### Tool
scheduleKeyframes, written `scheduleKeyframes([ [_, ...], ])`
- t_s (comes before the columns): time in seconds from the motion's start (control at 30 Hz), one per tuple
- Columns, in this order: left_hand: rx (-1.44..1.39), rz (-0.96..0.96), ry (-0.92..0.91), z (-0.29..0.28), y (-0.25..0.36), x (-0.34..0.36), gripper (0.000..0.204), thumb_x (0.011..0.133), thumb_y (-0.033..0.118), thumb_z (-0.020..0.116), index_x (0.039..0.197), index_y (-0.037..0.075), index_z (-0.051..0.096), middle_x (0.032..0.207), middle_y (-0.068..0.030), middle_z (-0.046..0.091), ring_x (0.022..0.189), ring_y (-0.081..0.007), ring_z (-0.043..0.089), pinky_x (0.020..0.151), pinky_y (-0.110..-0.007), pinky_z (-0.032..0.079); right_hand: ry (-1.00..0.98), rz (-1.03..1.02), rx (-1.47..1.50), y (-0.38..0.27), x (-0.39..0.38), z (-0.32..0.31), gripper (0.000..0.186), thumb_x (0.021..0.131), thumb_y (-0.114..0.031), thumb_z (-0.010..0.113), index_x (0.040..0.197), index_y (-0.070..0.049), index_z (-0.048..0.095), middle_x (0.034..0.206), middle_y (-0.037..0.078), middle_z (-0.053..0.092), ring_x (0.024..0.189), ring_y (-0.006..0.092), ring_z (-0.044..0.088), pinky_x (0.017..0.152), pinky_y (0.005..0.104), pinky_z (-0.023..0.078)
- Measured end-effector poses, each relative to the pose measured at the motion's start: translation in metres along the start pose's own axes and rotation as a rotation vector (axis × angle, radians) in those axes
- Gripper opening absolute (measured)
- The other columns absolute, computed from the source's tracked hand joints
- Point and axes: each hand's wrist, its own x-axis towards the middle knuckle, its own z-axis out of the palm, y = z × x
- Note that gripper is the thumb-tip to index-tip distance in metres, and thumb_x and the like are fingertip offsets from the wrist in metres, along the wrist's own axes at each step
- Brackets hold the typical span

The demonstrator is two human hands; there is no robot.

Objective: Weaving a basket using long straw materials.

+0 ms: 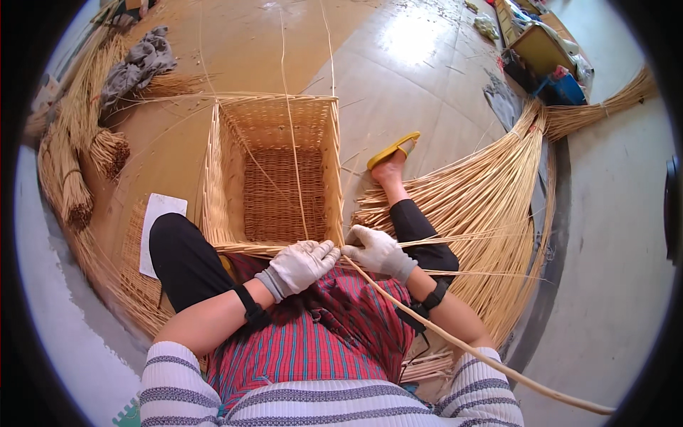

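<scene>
A woven wicker basket (229, 164) stands open-topped between my legs, its near rim against my lap. My left hand (304, 266), in a white glove, is closed at the near rim, close to the right corner, fingers pressed together on the woven edge. Across the corner from it, my gloved right hand (377, 250) pinches the strands at the same corner. A thick peeled willow rod (455, 340) runs from between the hands down to the lower right. Thin rods (462, 239) stick out to the right past my right hand. The fingertips partly hide the weave.
A fanned bundle of willow rods (469, 192) lies on the right, beside my foot in a yellow slipper (393, 149). Tied bundles (75, 142) and a grey cloth (142, 64) lie at left. A white board (153, 228) is by my left knee. Long thin rods rise from the basket.
</scene>
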Motion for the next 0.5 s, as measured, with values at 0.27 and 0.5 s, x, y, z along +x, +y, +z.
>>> scheduleKeyframes([
  [0.27,-0.086,-0.057,0.010,-0.003,-0.006,-0.003,0.042,0.087,0.016,0.058,0.128,0.014,0.065,0.135,-0.0069,0.064,0.108,-0.0244,0.067,0.091,-0.037,0.056,0.051,0.035,-0.064,-0.002,0.009,0.007,0.032,0.091,-0.031,0.068,0.101,-0.002,0.062,0.095,0.021,0.071,0.096,0.0407,0.069,0.084,0.0458,0.055],
  [0.5,-0.065,-0.021,0.003,0.001,-0.001,0.015,0.025,0.085,0.017,0.060,0.109,0.014,0.067,0.136,-0.0044,0.064,0.095,-0.0220,0.065,0.080,-0.037,0.053,0.225,-0.101,0.322,0.044,0.056,0.007,0.038,0.093,-0.033,0.069,0.112,-0.001,0.066,0.104,0.016,0.073,0.096,0.0250,0.071,0.087,0.0358,0.056],
])
